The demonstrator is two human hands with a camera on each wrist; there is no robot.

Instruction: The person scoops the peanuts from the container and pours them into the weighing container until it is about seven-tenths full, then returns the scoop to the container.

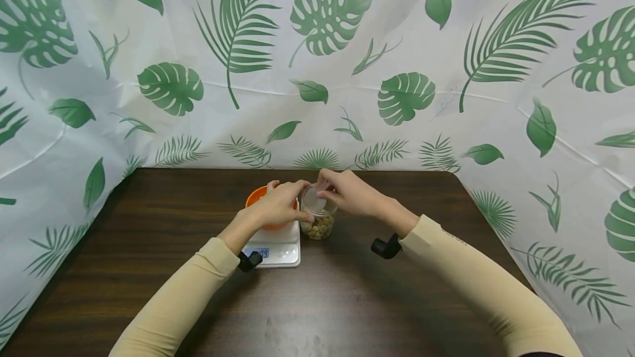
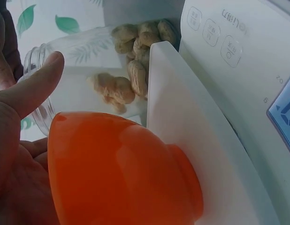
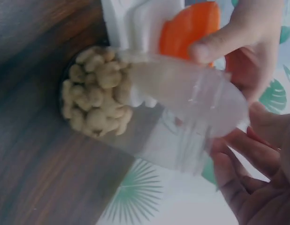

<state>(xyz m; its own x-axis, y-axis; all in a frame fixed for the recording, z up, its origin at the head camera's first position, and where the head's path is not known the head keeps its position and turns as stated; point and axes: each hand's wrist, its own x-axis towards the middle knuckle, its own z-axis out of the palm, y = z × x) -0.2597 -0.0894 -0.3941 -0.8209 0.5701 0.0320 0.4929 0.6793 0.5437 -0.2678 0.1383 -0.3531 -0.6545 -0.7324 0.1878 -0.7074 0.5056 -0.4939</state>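
A clear jar [image 1: 326, 212] with peanuts [image 3: 95, 91] in its lower part stands on the table beside an orange bowl [image 2: 117, 164]. The bowl sits on the white platform of a kitchen scale [image 1: 285, 256]. My left hand [image 1: 275, 204] reaches past the bowl and grips the jar near its neck, thumb on the near side and fingers behind. At the jar's mouth, my right hand [image 1: 353, 191] pinches a translucent white plastic piece [image 3: 201, 96] that reaches down inside the glass. Whether it is a scoop or a lid, I cannot tell.
The scale's lit display [image 1: 263, 253] faces me, partly covered by the black camera [image 1: 249, 261] on my left wrist. Under everything is a dark wood table [image 1: 342, 302]. A white leaf-print cloth [image 1: 347, 125] hangs right behind the table's far edge.
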